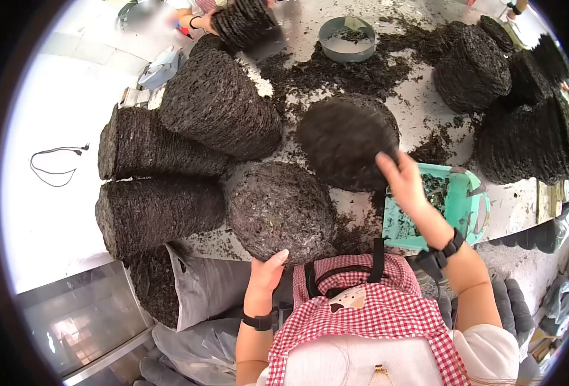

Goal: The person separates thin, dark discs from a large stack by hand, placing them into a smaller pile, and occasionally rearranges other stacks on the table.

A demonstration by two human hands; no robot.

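Note:
A dark round sheet of dried seaweed [345, 143], slightly blurred, is in my right hand [405, 183], pinched at its right edge between thumb and fingers. Part of another dark round shape [387, 116] shows behind it. My left hand [269, 273] grips the lower edge of a rough, round dried seaweed cake [281, 209], thumb on top and the other fingers hidden beneath. Left of that cake, tall stacks of such cakes lie on their sides, among them an upper stack [220, 106], a middle stack [159, 143] and a lower stack [162, 215].
A green dustpan-like tray [458, 202] with seaweed scraps sits below my right hand. At the back stands a grey round basin [347, 46] amid loose seaweed [355, 76]. More stacks [471, 71] lie at right. Another person's hand [204, 22] holds a stack [246, 24] at the far left.

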